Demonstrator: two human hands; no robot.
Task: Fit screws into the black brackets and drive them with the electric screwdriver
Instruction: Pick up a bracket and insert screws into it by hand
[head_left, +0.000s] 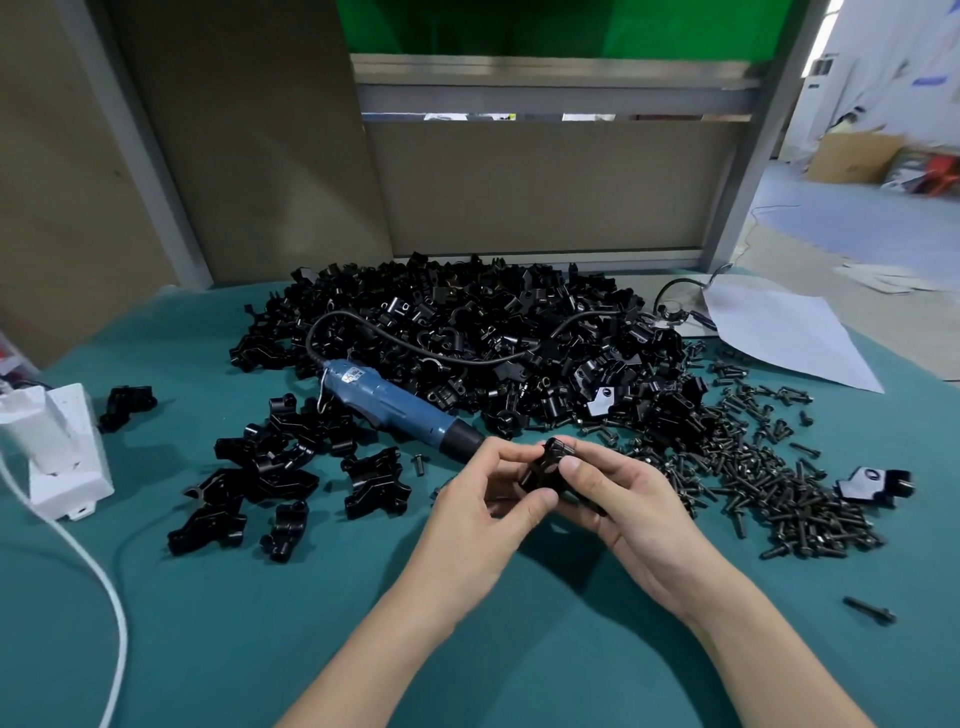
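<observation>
Cloth (311, 623), teal and matte with a soft felted look, covers the whole bench. Across its far middle lies the heap of black brackets (467, 332), glossy moulded pieces with curved saddles and angular lugs, tumbled over one another. Right of the heap the screws (769, 483) spread in a flat drift of dark, dull metal, with short shanks and round heads. Near left of the heap sits a smaller cluster of brackets (260, 478), lying loose. The electric screwdriver (384, 400) lies on its side between heap and cluster. It has a blue cylindrical body, a black nose ending just beside my left forefinger, and a black cord curling back over the heap. A white plastic box (62, 452) stands at the left edge, with a white cable (104, 571) running toward me.

Both my forearms reach in from the near edge and meet at the centre. My left hand (483, 514) is curled, thumb and forefinger pinching one bracket (550, 462) from the left. My right hand (623, 499) cups the same bracket from the right, with the thumb pressed on its front face and the fingers wrapped behind. The bracket is small, black and blocky, half hidden by my fingers. A lone screw (870, 610) lies near right, well apart from the drift.
</observation>
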